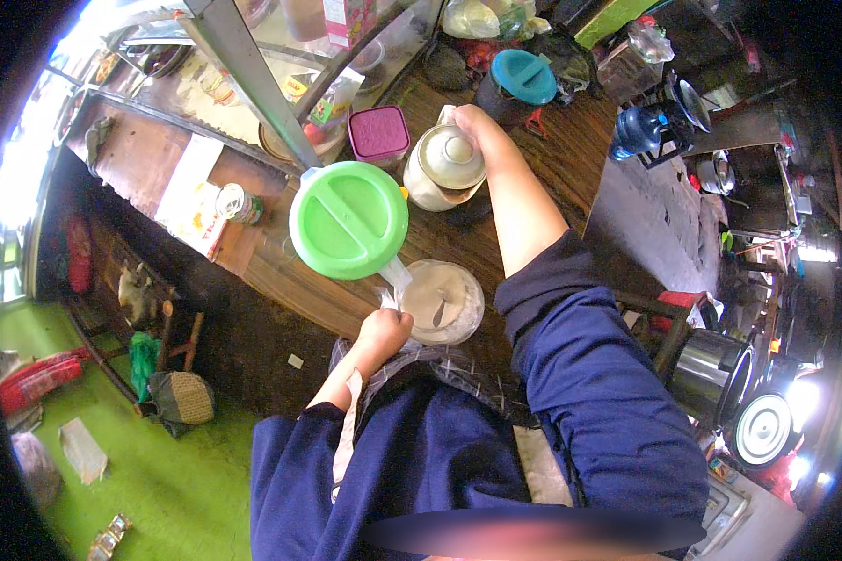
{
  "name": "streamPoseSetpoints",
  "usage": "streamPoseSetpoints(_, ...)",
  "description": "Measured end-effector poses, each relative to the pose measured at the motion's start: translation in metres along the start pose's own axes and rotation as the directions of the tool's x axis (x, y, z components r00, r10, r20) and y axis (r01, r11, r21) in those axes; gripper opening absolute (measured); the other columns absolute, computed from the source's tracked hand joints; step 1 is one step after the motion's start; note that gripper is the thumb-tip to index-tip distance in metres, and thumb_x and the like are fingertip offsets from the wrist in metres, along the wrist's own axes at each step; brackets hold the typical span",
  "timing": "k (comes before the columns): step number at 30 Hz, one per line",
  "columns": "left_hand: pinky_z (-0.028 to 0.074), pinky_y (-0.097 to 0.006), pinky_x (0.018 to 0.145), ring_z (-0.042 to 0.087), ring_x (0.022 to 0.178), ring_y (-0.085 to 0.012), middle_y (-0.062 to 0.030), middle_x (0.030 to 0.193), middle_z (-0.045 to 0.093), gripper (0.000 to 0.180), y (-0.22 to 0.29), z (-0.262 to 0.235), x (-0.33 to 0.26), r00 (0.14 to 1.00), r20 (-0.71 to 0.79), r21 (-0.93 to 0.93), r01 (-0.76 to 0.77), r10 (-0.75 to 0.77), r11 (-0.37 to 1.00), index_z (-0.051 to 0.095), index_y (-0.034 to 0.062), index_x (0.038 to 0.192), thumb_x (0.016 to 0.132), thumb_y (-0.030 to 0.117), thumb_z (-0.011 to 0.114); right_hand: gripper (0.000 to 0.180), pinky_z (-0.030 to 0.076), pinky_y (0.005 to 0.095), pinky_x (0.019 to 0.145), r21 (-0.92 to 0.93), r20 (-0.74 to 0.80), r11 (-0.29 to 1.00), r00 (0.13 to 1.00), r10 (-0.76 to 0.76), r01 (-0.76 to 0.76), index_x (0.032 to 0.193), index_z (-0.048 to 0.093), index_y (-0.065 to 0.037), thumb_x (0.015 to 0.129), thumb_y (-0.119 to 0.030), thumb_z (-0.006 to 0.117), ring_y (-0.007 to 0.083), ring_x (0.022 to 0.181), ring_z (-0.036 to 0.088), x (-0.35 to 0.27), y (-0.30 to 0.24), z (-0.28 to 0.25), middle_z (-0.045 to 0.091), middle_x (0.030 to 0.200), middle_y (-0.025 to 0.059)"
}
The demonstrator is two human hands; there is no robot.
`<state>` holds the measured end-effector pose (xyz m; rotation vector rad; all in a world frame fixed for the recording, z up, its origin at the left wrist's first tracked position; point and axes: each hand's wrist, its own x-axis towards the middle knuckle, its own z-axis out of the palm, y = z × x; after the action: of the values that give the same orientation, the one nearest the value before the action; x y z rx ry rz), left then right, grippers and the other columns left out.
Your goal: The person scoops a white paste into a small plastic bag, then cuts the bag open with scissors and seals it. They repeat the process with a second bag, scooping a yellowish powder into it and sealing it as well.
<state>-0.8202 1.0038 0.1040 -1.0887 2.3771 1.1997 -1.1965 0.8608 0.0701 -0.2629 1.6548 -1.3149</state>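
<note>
My left hand (384, 334) is closed around the whitish translucent handle of a pitcher with a light green lid (349, 222). Much of the pitcher's body is hidden beneath that lid. With my right arm stretched forward, my right hand (478, 127) grips the handle of a cream lidded jug (444, 170), to the right of the green lid. Close to me, beside my left hand, sits a round bowl (457, 277) of beige contents with a spoon (439, 312) in it. A square magenta-lidded container (379, 133) stands just left of the cream jug.
Behind my right hand is a dark pitcher with a blue lid (522, 77). A can (239, 204) stands on the brown wooden table (309, 297) at left. A metal post (253, 84) rises by the glass case. Right lie a large steel pot (711, 376) and a water bottle (636, 133).
</note>
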Motion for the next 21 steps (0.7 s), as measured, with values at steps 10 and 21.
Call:
streamPoseSetpoints(10,0.046,-0.044,0.076,0.059,0.075,-0.0394,-0.0244,0.07,0.06,0.043,-0.026,-0.022,-0.038,0.991,-0.017,0.011,0.134,-0.134,0.991,0.062,-0.0062,0.071,0.077,0.032,0.043,0.032,0.045,0.0412,0.066,-0.66,-0.125,0.751,0.981,-0.147,0.029,0.078,0.063,0.002,0.074,-0.028,0.051,0.029,0.077,0.062,-0.021,0.013,-0.013,0.062,0.085,0.0217)
streamPoseSetpoints(21,0.047,-0.04,0.07,0.062,0.071,-0.0341,-0.0245,0.07,0.06,0.044,-0.088,-0.051,-0.075,0.886,-0.085,-0.235,0.428,-0.457,0.873,0.062,-0.0063,0.074,0.076,0.035,0.047,0.021,0.045,0.0459,0.074,-0.783,-0.352,0.613,0.737,-0.578,0.107,0.091,0.063,-0.01,0.081,-0.022,0.048,0.0371,0.08,0.059,-0.098,0.092,-0.054,0.061,0.084,0.0208)
